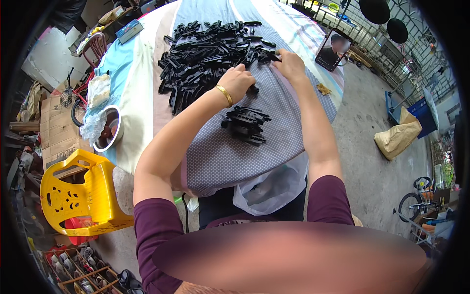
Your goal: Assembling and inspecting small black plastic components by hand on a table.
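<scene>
A wide heap of slim black plastic parts [205, 56] covers the far middle of the cloth-covered table. At the heap's right edge my left hand [236, 82], with a gold bangle at the wrist, is closed; a dark piece shows under its fingertips. Further right, my right hand [291, 64] has thumb and fingers drawn together at the end of a black part by the heap's edge. Nearer to me lies a small separate stack of black parts [246, 124], roughly lined up side by side. Neither hand touches this stack.
A propped phone [334, 50] stands at the table's right edge. On the left are a white bowl [108, 128] and a boxed item [129, 31]. A plastic bag [271, 188] hangs at my lap, and a yellow chair [100, 193] stands to the left.
</scene>
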A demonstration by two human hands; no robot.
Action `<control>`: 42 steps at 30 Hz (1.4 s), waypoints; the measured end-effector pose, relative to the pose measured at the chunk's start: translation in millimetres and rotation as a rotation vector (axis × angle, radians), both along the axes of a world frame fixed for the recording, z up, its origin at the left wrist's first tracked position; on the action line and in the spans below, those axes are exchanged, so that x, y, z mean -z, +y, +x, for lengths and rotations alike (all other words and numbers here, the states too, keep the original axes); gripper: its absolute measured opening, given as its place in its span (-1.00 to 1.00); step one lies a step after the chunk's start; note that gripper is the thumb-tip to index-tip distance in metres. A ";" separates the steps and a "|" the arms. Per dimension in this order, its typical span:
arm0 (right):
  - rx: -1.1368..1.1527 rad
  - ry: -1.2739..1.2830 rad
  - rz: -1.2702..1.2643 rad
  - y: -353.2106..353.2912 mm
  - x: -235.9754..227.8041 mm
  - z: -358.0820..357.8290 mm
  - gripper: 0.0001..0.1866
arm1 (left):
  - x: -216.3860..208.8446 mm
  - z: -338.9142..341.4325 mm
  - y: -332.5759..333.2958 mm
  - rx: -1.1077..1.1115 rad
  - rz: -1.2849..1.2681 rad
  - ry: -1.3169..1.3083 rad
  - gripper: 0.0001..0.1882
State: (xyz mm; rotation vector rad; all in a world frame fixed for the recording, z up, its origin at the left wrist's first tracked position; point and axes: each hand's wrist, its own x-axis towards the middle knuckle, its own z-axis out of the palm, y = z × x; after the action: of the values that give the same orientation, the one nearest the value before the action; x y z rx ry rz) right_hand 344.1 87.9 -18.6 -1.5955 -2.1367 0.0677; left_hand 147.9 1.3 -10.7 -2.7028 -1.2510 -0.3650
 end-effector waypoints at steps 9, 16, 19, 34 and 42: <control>-0.718 0.856 -0.159 -60.1 -24.5 -47.5 -0.68 | -14.7 -32.4 -33.0 -0.350 -0.405 -1.175 -0.63; -0.877 0.456 0.033 -93.1 -18.3 -73.1 -0.67 | -9.8 -66.9 -47.7 -0.170 -0.930 -1.749 -0.71; -0.845 0.373 0.108 -88.5 -14.1 -70.8 -0.69 | -11.6 -61.7 -47.6 -0.285 -0.863 -1.685 -0.82; -0.750 0.390 0.319 -99.3 -17.3 -79.9 -0.68 | -8.9 -48.3 -60.8 -0.176 -0.676 -1.643 -0.75; -0.729 0.490 -0.190 -93.6 -31.3 -68.6 -0.57 | -9.8 -44.1 -61.4 -0.164 -0.448 -1.389 -0.75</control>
State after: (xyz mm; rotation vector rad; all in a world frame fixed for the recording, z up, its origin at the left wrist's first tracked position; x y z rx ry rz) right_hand 275.5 -5.7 12.8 -0.6915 -2.2143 0.8203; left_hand 103.8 -60.0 -1.0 -2.4449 -1.8999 -2.4263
